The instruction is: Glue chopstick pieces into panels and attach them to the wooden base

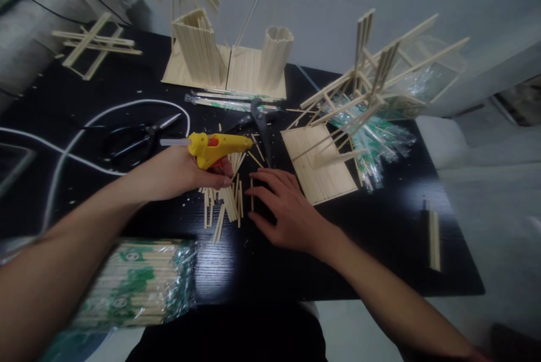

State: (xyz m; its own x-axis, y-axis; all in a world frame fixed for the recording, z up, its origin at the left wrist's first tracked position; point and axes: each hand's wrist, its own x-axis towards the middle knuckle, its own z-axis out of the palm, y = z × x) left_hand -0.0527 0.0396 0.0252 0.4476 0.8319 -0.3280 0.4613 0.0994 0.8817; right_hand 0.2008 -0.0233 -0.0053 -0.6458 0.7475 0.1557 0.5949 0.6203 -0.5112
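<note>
My left hand (207, 173) is wrapped round the handle of a yellow glue gun (220, 146); a pale glue stick (173, 142) juts from its back end. The gun's nozzle points right, above the table. Just to the right, my right hand (283, 204) has its bent fingertips on a short wooden stick (252, 190), low over the black tabletop. Between and below the hands lies a loose heap of cut wooden sticks (228, 201), partly covered by my left hand.
Black-handled pliers (260, 125) and scissors (147, 135) lie beyond my hands, beside a white cable (122, 104). Stick-built towers (198, 46) stand at the back. A stick frame (359, 85) rises at right by a wooden board (319, 170). Bagged chopsticks (139, 280) lie front left.
</note>
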